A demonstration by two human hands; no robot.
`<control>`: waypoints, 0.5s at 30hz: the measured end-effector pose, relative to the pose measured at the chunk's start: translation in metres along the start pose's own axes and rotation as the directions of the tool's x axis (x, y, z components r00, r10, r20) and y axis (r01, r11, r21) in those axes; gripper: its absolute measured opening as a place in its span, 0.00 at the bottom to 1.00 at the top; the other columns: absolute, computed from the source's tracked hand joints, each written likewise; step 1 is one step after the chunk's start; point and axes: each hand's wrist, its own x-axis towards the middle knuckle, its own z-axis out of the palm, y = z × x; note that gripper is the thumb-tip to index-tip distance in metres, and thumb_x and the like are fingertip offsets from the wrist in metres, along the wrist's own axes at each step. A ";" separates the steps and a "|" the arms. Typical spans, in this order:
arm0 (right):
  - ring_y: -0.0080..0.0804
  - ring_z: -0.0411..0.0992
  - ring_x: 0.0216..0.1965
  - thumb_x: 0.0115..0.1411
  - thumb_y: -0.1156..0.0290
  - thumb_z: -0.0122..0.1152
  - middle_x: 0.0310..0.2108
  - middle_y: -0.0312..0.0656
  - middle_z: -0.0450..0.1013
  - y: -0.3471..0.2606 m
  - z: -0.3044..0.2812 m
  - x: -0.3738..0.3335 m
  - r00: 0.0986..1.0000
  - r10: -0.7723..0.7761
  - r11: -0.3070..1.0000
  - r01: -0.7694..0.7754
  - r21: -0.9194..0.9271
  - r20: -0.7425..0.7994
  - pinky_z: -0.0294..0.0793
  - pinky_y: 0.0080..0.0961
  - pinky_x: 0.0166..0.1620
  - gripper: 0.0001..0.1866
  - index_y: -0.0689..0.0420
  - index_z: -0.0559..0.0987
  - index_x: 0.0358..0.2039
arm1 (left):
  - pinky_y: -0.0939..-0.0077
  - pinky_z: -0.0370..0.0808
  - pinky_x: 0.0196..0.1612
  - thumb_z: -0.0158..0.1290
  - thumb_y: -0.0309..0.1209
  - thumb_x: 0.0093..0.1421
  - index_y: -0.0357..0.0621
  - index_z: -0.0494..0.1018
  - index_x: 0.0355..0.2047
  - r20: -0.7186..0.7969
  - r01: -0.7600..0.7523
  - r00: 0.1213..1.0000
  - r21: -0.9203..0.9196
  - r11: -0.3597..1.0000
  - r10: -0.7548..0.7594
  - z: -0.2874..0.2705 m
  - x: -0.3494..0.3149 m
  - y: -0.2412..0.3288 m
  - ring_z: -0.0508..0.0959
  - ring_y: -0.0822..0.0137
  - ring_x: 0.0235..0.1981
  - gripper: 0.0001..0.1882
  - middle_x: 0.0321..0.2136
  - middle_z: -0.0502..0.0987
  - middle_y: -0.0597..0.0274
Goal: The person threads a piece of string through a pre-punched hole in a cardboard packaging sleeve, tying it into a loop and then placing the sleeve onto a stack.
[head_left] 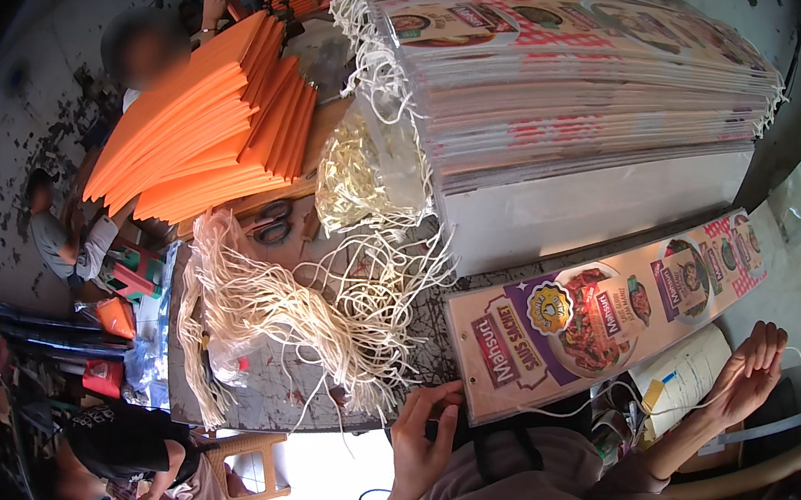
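Note:
A long printed sign (609,323) with food pictures and a clear plastic cover lies slanted along the table's near edge. My left hand (424,435) is closed at its lower left corner, fingertips on the edge and thumb bent in. From the sign's lower edge a white cord (624,386) runs right to my raised right hand (750,374). My right fingers are pinched on that cord, and its tip sticks out beyond them. Behind the sign rises a tall stack of similar signs (575,102), white cords hanging from both ends.
Loose cream cords (315,309) spread over the worn table (283,414), beside black-handled scissors (273,223) and a bag of pale yellow ties (365,172). Folded orange sheets (198,118) are piled at far left. Other people sit leftward, one near a stool (262,466). A white roll (683,371) stands near my right arm.

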 end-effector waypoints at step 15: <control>0.19 0.68 0.22 0.53 0.80 0.56 0.22 0.37 0.70 0.146 0.032 -0.048 0.877 0.464 0.059 -0.171 -0.984 -0.125 0.65 0.15 0.24 0.06 0.59 0.78 0.32 | 0.78 0.75 0.31 0.50 0.16 0.50 0.31 0.66 0.48 0.070 -0.048 0.997 0.178 0.983 0.036 0.005 -0.009 0.016 0.75 0.65 0.31 0.22 0.35 0.68 0.52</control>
